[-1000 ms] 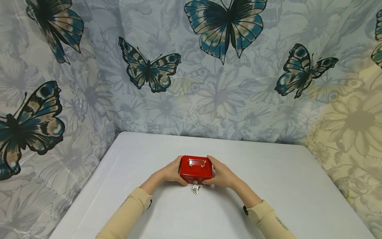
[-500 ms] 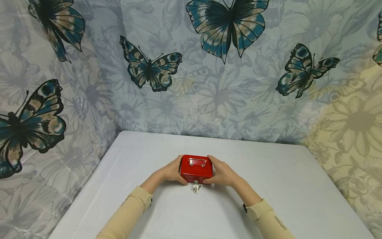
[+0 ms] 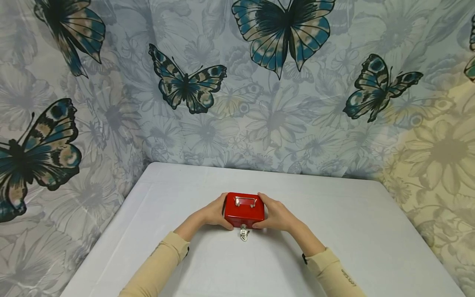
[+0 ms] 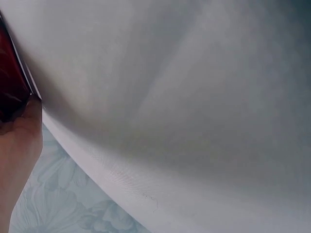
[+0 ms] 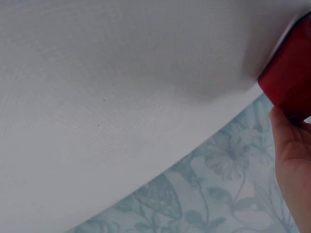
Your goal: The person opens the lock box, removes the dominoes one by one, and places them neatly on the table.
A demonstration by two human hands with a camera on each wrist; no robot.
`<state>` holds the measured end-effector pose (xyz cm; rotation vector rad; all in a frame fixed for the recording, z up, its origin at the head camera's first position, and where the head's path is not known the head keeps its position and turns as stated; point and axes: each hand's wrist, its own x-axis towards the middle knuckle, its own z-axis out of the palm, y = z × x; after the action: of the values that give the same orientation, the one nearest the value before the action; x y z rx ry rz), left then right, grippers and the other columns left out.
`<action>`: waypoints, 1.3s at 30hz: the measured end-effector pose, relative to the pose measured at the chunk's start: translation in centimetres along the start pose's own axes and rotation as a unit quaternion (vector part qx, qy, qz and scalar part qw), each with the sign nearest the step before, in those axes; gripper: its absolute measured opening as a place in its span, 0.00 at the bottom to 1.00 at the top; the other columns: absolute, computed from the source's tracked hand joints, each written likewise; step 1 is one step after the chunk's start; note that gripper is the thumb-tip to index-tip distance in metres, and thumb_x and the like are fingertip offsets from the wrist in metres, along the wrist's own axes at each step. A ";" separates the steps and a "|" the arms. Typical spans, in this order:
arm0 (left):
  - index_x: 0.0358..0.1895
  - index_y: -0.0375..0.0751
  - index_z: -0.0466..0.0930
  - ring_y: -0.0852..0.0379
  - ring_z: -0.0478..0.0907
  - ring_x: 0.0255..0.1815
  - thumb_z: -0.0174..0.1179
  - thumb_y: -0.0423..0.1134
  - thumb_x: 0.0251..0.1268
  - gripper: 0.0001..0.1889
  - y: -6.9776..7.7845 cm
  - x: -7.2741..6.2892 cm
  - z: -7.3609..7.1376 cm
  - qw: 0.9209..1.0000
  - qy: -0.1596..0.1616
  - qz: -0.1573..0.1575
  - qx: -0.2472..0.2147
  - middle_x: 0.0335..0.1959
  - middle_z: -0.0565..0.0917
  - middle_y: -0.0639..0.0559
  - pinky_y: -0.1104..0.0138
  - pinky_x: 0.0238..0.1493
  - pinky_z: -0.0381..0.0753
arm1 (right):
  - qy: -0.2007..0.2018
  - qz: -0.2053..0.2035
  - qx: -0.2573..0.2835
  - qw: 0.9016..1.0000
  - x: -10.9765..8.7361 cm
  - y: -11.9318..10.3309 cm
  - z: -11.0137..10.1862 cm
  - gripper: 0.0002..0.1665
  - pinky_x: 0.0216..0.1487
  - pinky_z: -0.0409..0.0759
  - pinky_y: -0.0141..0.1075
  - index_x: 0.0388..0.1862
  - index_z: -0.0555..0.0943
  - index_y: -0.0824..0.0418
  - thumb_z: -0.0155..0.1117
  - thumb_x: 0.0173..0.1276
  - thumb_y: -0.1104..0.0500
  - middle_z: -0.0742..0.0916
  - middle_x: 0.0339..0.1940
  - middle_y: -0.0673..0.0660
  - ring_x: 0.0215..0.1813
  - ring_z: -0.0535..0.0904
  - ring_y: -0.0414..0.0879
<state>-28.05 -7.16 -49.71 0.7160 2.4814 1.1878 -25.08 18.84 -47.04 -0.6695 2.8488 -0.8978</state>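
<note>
A small red cash box (image 3: 244,213) sits on the white table, its lid down and a silver handle (image 3: 245,201) folded on top. From its front hangs a silver padlock (image 3: 243,232) with what looks like a key in it. My left hand (image 3: 214,213) grips the box's left end, thumb at the front lower corner and fingers along the side. At the opposite end my right hand (image 3: 276,215) holds it the same way, index finger by the back corner. Each wrist view catches only a corner of the box (image 4: 10,73) with part of a hand (image 5: 294,155).
The white-covered table (image 3: 352,231) runs back to a wall hung with butterfly and flower cloth (image 3: 274,119). More of that cloth closes in on the left and right sides. Both forearms in beige sleeves (image 3: 157,264) reach in from the front.
</note>
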 end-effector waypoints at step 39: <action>0.74 0.41 0.49 0.51 0.59 0.72 0.82 0.41 0.36 0.61 -0.4 -0.1 -1.0 0.998 -0.040 -0.023 -0.032 0.70 0.64 0.48 0.52 0.74 0.54 | -0.049 0.054 0.078 0.994 1.2 0.8 -2.0 0.58 0.61 0.75 0.53 0.74 0.63 0.63 0.76 0.50 0.38 0.77 0.66 0.61 0.64 0.75 0.58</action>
<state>-28.51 -8.08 -49.41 0.6715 2.3698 1.1933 -26.92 19.95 -45.78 -0.5230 2.6659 -1.0254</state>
